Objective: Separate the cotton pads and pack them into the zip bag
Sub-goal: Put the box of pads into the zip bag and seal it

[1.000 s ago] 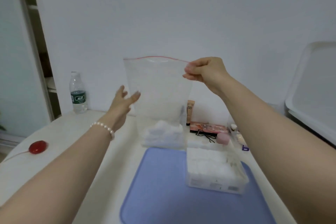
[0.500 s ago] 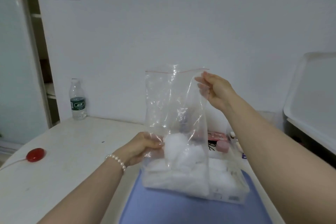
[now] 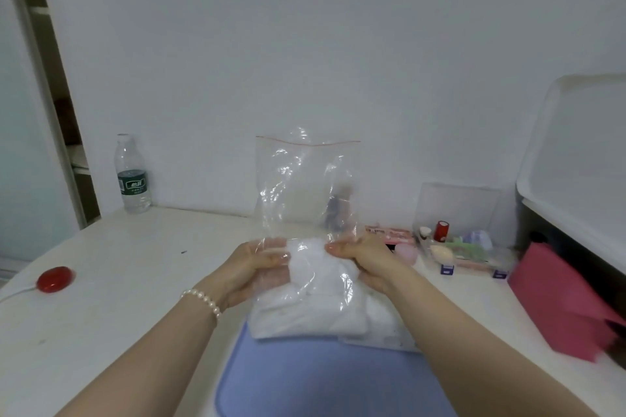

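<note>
Over the blue mat's (image 3: 315, 379) far edge we hold the zip bag (image 3: 305, 213) upright, cotton pads (image 3: 311, 301) bunched low inside. Our left hand (image 3: 252, 269) and right hand (image 3: 362, 262) grip its sides. Squeezing risks pads escaping through its possibly unsealed mouth.

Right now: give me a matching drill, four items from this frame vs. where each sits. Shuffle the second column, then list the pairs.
Items:
1. water bottle
2. zip bag
3. red puck-shaped device
4. pink folder

Places:
A. table's near left edge, on a white cord
B. far right, beside the white bin
C. held between both hands, above the blue mat
D. back left, by the wall

Pairs: 1-D, 2-C, 3-A, 4-B
</note>
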`<action>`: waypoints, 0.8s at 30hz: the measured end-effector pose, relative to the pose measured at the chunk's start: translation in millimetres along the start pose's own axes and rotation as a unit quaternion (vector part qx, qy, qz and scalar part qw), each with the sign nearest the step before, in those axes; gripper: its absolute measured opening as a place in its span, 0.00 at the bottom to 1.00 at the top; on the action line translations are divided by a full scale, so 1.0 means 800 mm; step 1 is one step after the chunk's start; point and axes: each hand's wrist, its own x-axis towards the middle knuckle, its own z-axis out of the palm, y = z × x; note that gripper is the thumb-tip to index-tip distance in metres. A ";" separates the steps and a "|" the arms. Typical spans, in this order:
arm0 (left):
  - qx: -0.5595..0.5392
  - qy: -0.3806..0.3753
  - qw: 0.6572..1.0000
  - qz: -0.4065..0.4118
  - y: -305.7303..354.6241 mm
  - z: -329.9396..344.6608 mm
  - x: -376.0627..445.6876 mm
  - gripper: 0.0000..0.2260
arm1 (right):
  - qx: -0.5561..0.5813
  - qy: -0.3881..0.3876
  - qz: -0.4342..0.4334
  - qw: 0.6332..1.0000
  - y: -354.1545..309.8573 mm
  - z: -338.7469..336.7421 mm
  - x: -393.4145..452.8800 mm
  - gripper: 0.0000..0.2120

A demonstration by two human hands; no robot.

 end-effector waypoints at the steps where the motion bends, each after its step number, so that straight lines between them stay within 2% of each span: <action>1: 0.008 0.010 1.000 -0.003 0.000 -0.001 0.001 0.14 | -0.007 0.008 -0.006 1.000 0.001 0.003 0.000 0.03; 4: 0.030 0.059 0.998 -0.013 0.000 -0.004 0.005 0.15 | -0.009 0.035 -0.017 0.999 0.002 0.009 0.003 0.02; 6: 0.041 0.083 0.996 -0.009 0.004 -0.006 0.008 0.10 | 0.012 0.039 -0.017 0.999 0.003 0.010 0.010 0.03; 9: 0.100 0.109 0.987 0.056 0.022 -0.007 0.012 0.09 | 0.025 0.031 -0.022 0.999 -0.007 0.003 0.015 0.03; 13: 0.273 0.181 0.934 0.142 0.054 -0.007 0.022 0.14 | -0.037 0.014 -0.054 0.998 -0.032 -0.022 0.017 0.05; 15: 0.327 0.233 0.903 0.150 0.063 -0.012 0.031 0.12 | -0.093 0.027 -0.057 0.994 -0.040 -0.027 0.017 0.05; 17: 0.358 0.254 0.887 0.144 0.066 -0.014 0.038 0.10 | -0.131 0.058 -0.072 0.987 -0.041 -0.021 0.019 0.05; 19: 0.316 0.257 0.902 0.144 0.064 -0.013 0.042 0.09 | -0.143 0.113 -0.107 0.977 -0.040 -0.010 0.025 0.06; 21: 0.213 0.248 0.935 0.139 0.066 -0.013 0.044 0.07 | -0.147 0.160 -0.124 0.968 -0.045 0.002 0.033 0.05; 24: 0.094 0.224 0.960 0.142 0.078 -0.017 0.046 0.06 | -0.102 0.159 -0.124 0.974 -0.068 0.017 0.040 0.04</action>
